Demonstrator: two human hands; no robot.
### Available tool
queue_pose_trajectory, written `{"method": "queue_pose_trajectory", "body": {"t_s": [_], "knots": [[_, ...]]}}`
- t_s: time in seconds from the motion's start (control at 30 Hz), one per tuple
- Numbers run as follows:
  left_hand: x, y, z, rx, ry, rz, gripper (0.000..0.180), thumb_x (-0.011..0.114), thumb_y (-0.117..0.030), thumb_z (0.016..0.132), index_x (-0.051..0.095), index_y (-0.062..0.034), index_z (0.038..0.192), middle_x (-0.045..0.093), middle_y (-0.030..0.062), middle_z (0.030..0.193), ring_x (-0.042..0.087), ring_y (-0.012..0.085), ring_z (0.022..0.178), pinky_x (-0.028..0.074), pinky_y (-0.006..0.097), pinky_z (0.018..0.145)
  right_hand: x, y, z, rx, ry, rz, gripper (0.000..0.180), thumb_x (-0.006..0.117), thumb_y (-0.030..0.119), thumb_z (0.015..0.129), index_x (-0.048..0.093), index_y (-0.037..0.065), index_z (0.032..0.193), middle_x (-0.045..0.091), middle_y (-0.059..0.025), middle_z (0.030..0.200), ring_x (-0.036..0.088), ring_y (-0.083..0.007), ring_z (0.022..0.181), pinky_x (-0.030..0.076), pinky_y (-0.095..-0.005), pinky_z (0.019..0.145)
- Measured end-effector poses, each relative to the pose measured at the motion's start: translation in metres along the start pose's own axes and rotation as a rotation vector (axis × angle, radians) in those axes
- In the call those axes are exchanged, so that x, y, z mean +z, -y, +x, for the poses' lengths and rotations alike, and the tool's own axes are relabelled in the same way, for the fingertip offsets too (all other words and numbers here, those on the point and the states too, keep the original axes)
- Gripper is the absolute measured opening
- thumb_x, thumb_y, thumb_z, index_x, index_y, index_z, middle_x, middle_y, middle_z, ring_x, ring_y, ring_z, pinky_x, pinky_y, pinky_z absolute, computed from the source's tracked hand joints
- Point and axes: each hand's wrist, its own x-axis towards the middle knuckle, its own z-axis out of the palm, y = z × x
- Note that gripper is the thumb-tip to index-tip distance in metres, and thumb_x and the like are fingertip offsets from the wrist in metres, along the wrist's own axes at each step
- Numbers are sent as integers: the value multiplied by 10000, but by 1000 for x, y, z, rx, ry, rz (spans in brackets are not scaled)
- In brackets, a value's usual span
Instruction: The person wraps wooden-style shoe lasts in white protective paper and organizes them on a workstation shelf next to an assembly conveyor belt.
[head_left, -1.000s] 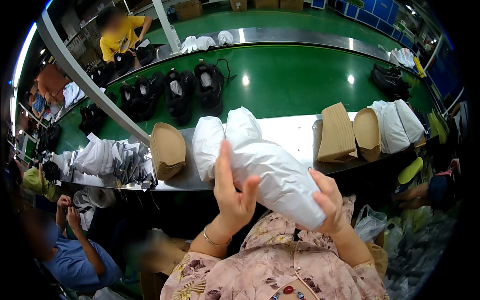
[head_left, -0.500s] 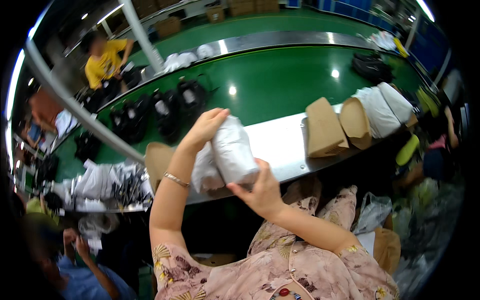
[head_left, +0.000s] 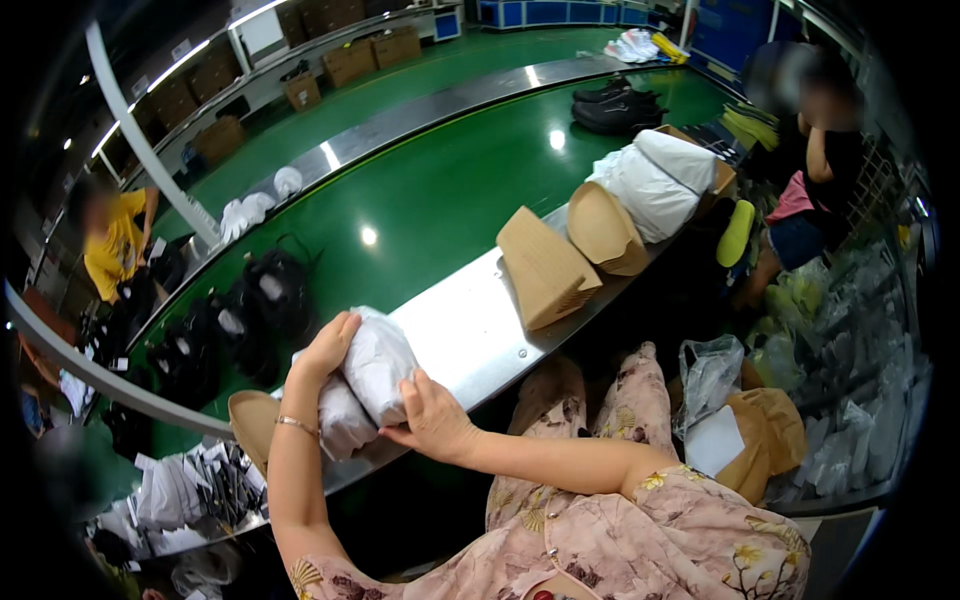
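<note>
Both hands are on a white paper-wrapped bundle (head_left: pixel 379 362) at the near edge of the metal ledge. My left hand (head_left: pixel 325 348) curls over its far upper end, while my right hand (head_left: pixel 437 418) presses its near right end with thumb and fingers. Just left of it and under my left wrist sits a second white wrapped bundle (head_left: pixel 343 422). What the paper wraps is hidden. A brown cardboard piece (head_left: pixel 252 425) stands behind my left forearm.
Black shoes (head_left: pixel 245 320) stand in a row on the green conveyor belt (head_left: pixel 440 240). Brown cardboard inserts (head_left: pixel 545 270) and white wrapped bundles (head_left: pixel 655 185) line the ledge to the right. A grey post (head_left: pixel 120 390) crosses at left. Co-workers sit at far left and right.
The view has swung right, so the belt and ledge sit further left in the picture. My hands keep hold of the same wrapped bundle, with little change in grip.
</note>
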Motion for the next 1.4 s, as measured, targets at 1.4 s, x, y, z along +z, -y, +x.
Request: {"method": "queue_pose_trajectory", "body": {"t_s": [1.4], "knots": [[274,-8,-24,245,-559,824,390,479,-335,902,564,-58,1163,548,239,1127,449,424,1128,288,560,981,-386,-349,168,798,18,-391,649,506,126,766,273,-7,1357,613,-255,1005,602,-377,956,465,-448,830]]}}
